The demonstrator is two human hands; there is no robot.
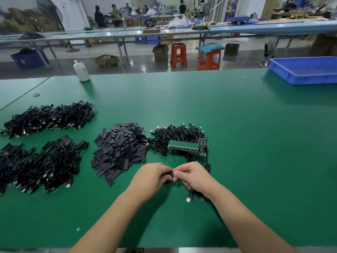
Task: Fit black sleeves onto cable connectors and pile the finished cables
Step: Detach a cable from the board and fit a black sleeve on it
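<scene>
1. The person works at a green table [237, 125], and both hands meet near its front edge, a little right of the middle.
2. The left hand [152, 177] has its fingers curled around a small black sleeve [171, 174] and grips it between the fingertips.
3. The right hand [193, 175] pinches the same small black piece from the other side, so the two hands touch each other there.
4. A black cable [207, 166] runs from the right hand up toward the pile behind it, and a plug [189, 198] with a metal end hangs under the right wrist and lies on the table.
5. Just behind the hands, to the left, lies a heap of loose black sleeves [119, 148], flat and short.
6. To the right of that heap, and touching it, is a bundle of cables [177, 136] with a row of green circuit boards [183, 145] on its front side.
7. At the far left of the table are two big piles of cables: one further back [48, 117] and one nearer [42, 165].
8. A white bottle [81, 71] stands at the back edge of the table on the left, and a blue tray [300, 78] stands at the back right.
9. Beyond the table there are two red stools [178, 55], cardboard boxes on the floor, long benches and some people far away.
</scene>
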